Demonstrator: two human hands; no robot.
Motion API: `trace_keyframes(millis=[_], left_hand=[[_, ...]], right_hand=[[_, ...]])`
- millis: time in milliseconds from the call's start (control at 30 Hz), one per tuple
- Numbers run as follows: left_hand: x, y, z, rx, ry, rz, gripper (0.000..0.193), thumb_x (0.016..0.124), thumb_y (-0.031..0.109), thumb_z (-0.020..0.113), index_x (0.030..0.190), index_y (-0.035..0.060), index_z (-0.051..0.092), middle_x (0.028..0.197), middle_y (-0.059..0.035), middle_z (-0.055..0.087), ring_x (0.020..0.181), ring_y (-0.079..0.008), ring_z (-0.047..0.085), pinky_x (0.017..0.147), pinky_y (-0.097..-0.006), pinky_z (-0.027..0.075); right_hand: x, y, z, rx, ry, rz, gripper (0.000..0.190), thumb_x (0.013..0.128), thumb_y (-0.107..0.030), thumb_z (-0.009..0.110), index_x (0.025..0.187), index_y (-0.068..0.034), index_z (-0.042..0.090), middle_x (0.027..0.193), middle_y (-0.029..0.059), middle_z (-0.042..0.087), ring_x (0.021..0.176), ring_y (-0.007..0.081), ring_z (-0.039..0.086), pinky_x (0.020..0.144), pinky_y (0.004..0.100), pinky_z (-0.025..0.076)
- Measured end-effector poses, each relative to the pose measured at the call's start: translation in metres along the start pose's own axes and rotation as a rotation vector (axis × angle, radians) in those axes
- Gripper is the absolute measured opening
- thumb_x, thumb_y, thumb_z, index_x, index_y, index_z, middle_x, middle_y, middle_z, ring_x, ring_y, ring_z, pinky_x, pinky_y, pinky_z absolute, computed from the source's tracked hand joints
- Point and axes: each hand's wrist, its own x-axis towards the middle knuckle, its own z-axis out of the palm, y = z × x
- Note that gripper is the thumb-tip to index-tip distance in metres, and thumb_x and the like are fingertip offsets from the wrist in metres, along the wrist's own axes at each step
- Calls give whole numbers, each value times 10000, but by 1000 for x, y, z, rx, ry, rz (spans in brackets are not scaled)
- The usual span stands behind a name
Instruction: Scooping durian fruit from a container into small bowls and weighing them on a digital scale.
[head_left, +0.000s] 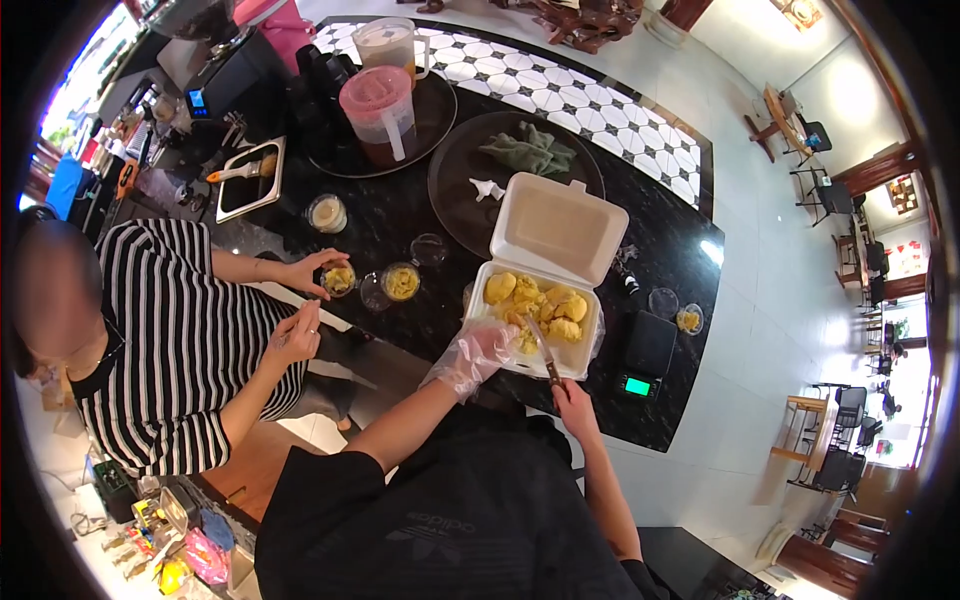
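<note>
A white foam takeaway box (559, 229) lies with its lid up on the black marbled counter, and lumps of yellow fruit flesh (568, 306), like durian, fill its base. My left hand (480, 349), in a clear plastic glove, reaches over the box's near left edge. Its fingers are closed on a piece of flesh beside the blade; glove and glare partly hide the fingertips. In my bare right hand (576, 409) is the wooden handle of a knife (541, 343). The blade slants up and left into the box, against the flesh.
A co-worker (180, 300) at left holds a small cup (338, 279) of yellow flesh. Another filled cup (400, 283) stands nearby. Right of the box are a digital scale (649, 345) and a small cup (690, 319). Behind stand a round tray (461, 176) and lidded pitcher (379, 112).
</note>
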Motion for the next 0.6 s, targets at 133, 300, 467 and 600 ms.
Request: trace_keyframes(millis=[133,300,467,600], left_hand=[[-4,-5,14,74,15,35,206,745,185,686,921,79,670,792,-119,628,754,-291,612,678,-369,483],[-13,-11,17,-302,-47,-35,176,755,162,713,902,73,674,853,-92,654,829,-214,631,728,-327,505],[-16,-8,2,-606,-7,-20,170,759,137,720,877,38,646,852,-92,650,821,-203,636,712,-313,512],[0,-3,-31,-151,-252,111,241,795,63,691,1010,-4,604,930,-72,663,858,-182,643,771,-299,526]], right_hand=[[-4,1,5,37,11,21,202,924,-180,523,1008,-8,587,631,30,524,583,104,484,563,267,416],[-1,-5,3,-4,-4,48,225,926,-194,512,1005,5,583,636,39,532,590,114,498,570,273,419],[0,-4,0,-12,6,54,223,923,-187,508,999,10,581,636,37,531,584,119,495,564,277,416],[-2,-3,-2,32,17,52,214,922,-181,511,1002,4,582,634,26,510,583,105,477,559,267,404]])
